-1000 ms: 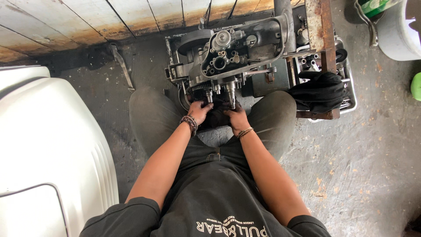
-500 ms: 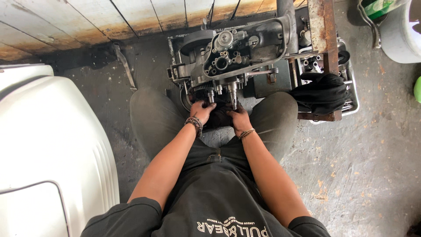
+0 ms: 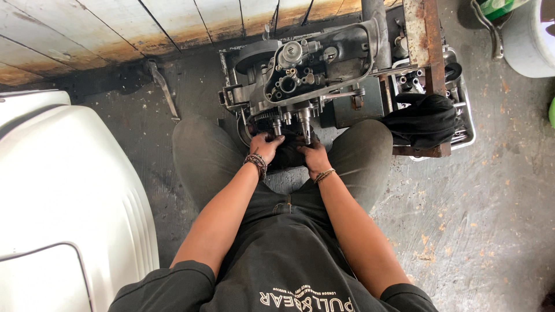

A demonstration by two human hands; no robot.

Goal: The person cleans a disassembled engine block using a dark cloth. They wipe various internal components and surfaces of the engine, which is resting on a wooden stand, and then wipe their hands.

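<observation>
Engine block (image 3: 312, 81), grey and oily, sits on the concrete floor (image 3: 491, 190) between the seated person's spread knees, near face turned toward them. Two short shafts (image 3: 304, 122) stick out of that face, just above the fingertips.

Left hand (image 3: 267, 147), beaded bracelets at the wrist, curls its fingers onto something dark low against the block, beside a toothed gear (image 3: 263, 117). Right hand (image 3: 313, 156), thin band at the wrist, presses in just beside it under the shafts. Both sets of fingers are bent and bearing on the dark part or rag between them; cannot tell whether they actually clamp it or only push. Judging by the pose, the block is drawn in close so both arms can work it straight on, the thighs bracing it either side.

Beyond the fingers, past the block, a wall of worn wooden planks (image 3: 104, 29). Right of the right hand, a dark cloth (image 3: 422, 118) is draped over a rusty metal frame (image 3: 425, 40) and a wire tray (image 3: 465, 124) of small parts, crowding the block on that side. Far left of the left hand, a large white moulded panel (image 3: 63, 196) fills the floor. A thin metal bar (image 3: 165, 89) lies beyond the left knee. A grey bucket (image 3: 532, 40) stands well off to the right.
</observation>
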